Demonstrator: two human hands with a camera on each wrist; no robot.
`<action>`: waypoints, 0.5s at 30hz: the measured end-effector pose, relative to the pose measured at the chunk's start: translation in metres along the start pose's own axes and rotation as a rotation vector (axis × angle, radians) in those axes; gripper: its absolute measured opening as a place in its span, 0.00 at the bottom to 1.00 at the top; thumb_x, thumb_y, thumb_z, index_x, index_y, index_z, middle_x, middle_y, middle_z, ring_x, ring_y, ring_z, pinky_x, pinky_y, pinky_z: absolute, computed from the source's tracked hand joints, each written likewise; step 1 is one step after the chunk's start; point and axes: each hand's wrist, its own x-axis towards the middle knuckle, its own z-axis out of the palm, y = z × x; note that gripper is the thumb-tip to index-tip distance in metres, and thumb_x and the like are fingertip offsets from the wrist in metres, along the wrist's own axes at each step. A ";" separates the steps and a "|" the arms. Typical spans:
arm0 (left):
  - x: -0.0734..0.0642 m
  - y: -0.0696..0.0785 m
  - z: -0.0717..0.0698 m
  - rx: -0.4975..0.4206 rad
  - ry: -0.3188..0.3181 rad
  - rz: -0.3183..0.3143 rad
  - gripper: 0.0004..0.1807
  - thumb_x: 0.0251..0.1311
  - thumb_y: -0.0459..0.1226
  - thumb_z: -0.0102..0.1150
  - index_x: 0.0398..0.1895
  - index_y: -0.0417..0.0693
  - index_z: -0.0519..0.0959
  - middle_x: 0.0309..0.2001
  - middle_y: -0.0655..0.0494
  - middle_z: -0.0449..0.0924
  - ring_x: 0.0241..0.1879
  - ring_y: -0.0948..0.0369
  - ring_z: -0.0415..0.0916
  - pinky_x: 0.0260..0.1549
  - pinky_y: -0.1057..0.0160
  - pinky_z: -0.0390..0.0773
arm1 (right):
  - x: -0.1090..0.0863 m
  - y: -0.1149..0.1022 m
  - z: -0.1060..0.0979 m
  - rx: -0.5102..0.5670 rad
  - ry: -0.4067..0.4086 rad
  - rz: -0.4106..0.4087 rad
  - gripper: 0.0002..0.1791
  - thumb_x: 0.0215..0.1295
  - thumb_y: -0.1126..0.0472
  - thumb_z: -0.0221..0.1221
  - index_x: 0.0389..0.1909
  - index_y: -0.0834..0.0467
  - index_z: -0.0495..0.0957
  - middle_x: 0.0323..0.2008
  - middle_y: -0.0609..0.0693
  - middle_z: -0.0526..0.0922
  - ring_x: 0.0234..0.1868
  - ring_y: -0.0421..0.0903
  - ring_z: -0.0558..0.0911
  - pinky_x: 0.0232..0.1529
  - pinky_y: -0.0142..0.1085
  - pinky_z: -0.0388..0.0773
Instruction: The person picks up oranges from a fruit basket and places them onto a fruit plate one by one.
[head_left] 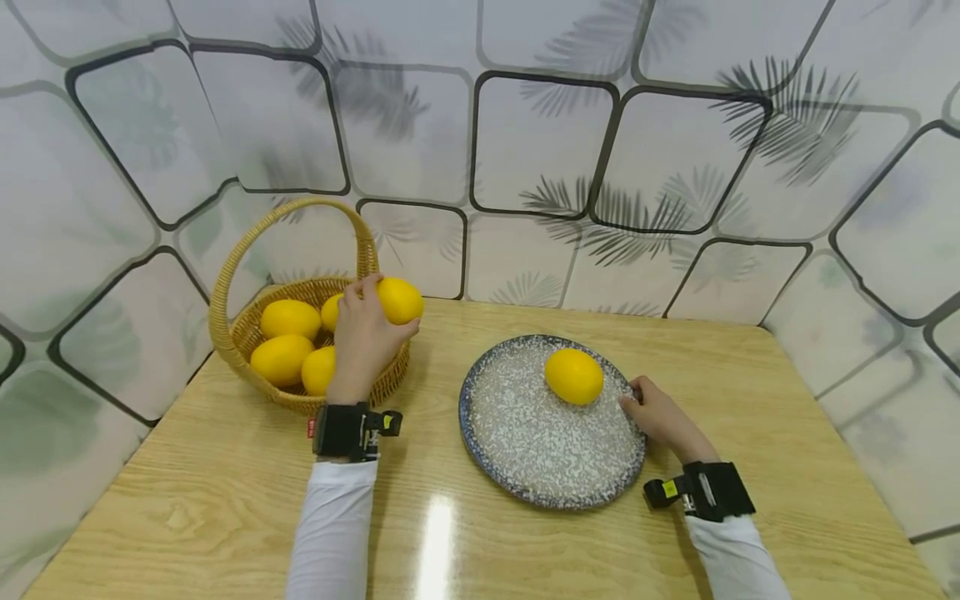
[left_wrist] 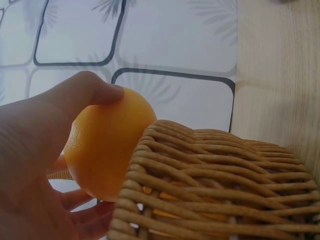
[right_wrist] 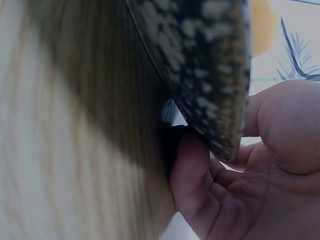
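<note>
Left of the frame's centre my left hand [head_left: 364, 333] clamps a fruit [head_left: 401, 302] in its fingers, the plate [head_left: 517, 433] lying to its lower right, pinched by my nearer right hand [head_left: 664, 419].

Round speckled plate [head_left: 517, 450]: grey flecked white, dark blue rim. Plain yellow oval fruit [head_left: 573, 377] at its one o'clock. Honey-tan woven wicker basket [head_left: 393, 371] at ten o'clock, same yellow inside. I see pale wood-grain table [head_left: 187, 517]; whitish wall [head_left: 543, 146], twelve o'clock, black-and-grey outlined cells, grey fronds.
</note>
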 end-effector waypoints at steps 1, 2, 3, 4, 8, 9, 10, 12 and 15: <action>0.000 -0.001 0.000 -0.001 -0.003 -0.002 0.47 0.50 0.51 0.67 0.70 0.41 0.58 0.65 0.28 0.60 0.59 0.36 0.63 0.54 0.37 0.74 | 0.000 0.000 0.000 0.002 0.001 -0.001 0.23 0.74 0.58 0.45 0.60 0.72 0.60 0.51 0.69 0.71 0.46 0.58 0.70 0.43 0.46 0.70; 0.000 -0.001 0.000 -0.003 -0.005 -0.001 0.47 0.50 0.50 0.66 0.70 0.41 0.58 0.65 0.27 0.60 0.59 0.36 0.63 0.53 0.37 0.74 | 0.000 0.000 0.000 0.000 0.002 -0.003 0.23 0.74 0.58 0.45 0.59 0.73 0.60 0.51 0.70 0.71 0.46 0.58 0.70 0.43 0.46 0.70; 0.000 -0.001 -0.001 -0.006 -0.008 -0.001 0.47 0.50 0.50 0.66 0.70 0.41 0.58 0.65 0.27 0.59 0.59 0.36 0.62 0.53 0.37 0.75 | 0.000 0.000 0.000 -0.002 0.004 -0.003 0.23 0.74 0.58 0.45 0.59 0.72 0.60 0.51 0.70 0.71 0.46 0.58 0.70 0.43 0.46 0.70; -0.001 -0.002 -0.001 -0.007 -0.010 -0.001 0.47 0.50 0.50 0.66 0.70 0.41 0.58 0.65 0.27 0.59 0.59 0.36 0.62 0.53 0.37 0.75 | 0.000 0.000 0.001 -0.004 0.005 -0.001 0.23 0.74 0.58 0.45 0.59 0.72 0.60 0.51 0.70 0.71 0.46 0.58 0.70 0.43 0.46 0.70; 0.000 -0.002 -0.001 -0.009 -0.015 0.002 0.47 0.50 0.50 0.66 0.70 0.41 0.58 0.65 0.28 0.58 0.59 0.36 0.62 0.52 0.37 0.75 | 0.001 0.000 0.001 -0.008 0.011 0.011 0.24 0.73 0.58 0.45 0.59 0.73 0.60 0.51 0.70 0.71 0.46 0.59 0.70 0.45 0.49 0.71; 0.000 -0.002 -0.001 -0.008 -0.015 0.002 0.47 0.50 0.50 0.66 0.70 0.41 0.58 0.65 0.28 0.58 0.59 0.36 0.62 0.52 0.37 0.75 | 0.002 0.000 0.002 -0.007 0.013 0.015 0.24 0.73 0.58 0.45 0.59 0.73 0.61 0.51 0.70 0.71 0.46 0.59 0.70 0.46 0.50 0.72; 0.000 -0.002 -0.001 -0.007 -0.016 0.003 0.47 0.50 0.50 0.66 0.71 0.41 0.58 0.65 0.28 0.58 0.59 0.36 0.62 0.52 0.37 0.75 | 0.002 0.000 0.002 -0.006 0.015 0.018 0.24 0.73 0.58 0.45 0.59 0.73 0.61 0.51 0.70 0.71 0.47 0.59 0.70 0.46 0.51 0.72; 0.000 -0.003 -0.001 -0.006 -0.015 0.004 0.47 0.51 0.51 0.66 0.71 0.41 0.57 0.65 0.27 0.58 0.59 0.36 0.62 0.52 0.37 0.75 | 0.003 -0.001 0.002 -0.006 0.015 0.025 0.24 0.73 0.57 0.45 0.59 0.73 0.61 0.50 0.70 0.71 0.47 0.59 0.70 0.47 0.52 0.72; 0.000 -0.004 0.000 -0.004 -0.016 0.009 0.47 0.51 0.51 0.65 0.71 0.41 0.57 0.65 0.27 0.58 0.59 0.35 0.62 0.53 0.37 0.74 | 0.002 -0.001 0.002 -0.008 0.015 0.028 0.24 0.73 0.57 0.45 0.58 0.73 0.61 0.50 0.70 0.71 0.46 0.60 0.70 0.47 0.52 0.72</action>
